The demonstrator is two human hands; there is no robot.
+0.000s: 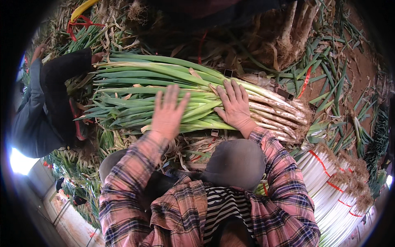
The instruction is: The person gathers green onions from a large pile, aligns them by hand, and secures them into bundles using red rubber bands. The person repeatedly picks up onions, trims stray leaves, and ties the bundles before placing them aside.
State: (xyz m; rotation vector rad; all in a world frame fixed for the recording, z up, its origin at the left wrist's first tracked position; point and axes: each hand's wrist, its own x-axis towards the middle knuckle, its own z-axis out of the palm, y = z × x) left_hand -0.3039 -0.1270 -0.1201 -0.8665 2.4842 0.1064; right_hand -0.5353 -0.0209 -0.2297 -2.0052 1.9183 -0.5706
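Note:
A broad heap of long green onions [148,75] lies crosswise before me, its green leaves to the left and its soil-stained white stalks and roots to the right. My left hand [169,112] is spread, palm down, over the leaves and slightly blurred. Where the leaves meet the pale stalks, my right hand [235,106] rests flat with its fingers apart. Neither hand is closed around a stalk. Parts of a dark metal frame [284,94] show beside and under the heap.
White-stalked onion bundles [321,179] with red ties stand at lower right. Another person [40,102] in dark clothes is at the left. Loose leaves [330,77] litter the brown ground at right. More rooted stalks [288,37] are at the top.

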